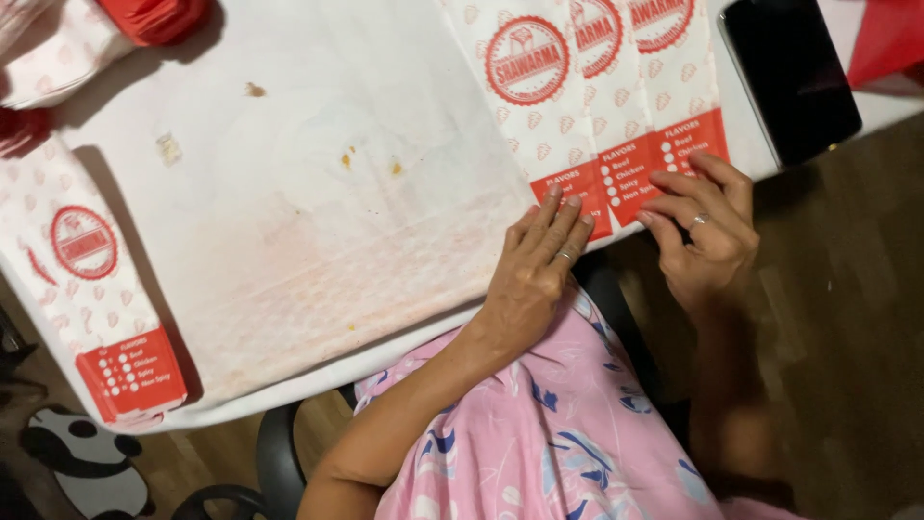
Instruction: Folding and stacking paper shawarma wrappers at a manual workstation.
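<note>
at the near edge of the white, stained worktop (318, 221) lies a row of overlapping paper bags (597, 106), white with red round marks and red bottom strips. the left hand (534, 265) lies flat with its fingers together and stretched out, the fingertips pressing on the red strip of the leftmost bag in the row; it grips nothing and wears a ring. the right hand (707, 231) sits just beside it, fingers bent and slightly spread, the tips resting on the red strip of the rightmost bags at the worktop edge, also with a ring; it pinches nothing that shows. a black phone (789, 72) lies face up near the far right corner. another stack of the same bags (91, 279) lies well apart on the left side. red plastic (154, 17) sits at the top edge.
</note>
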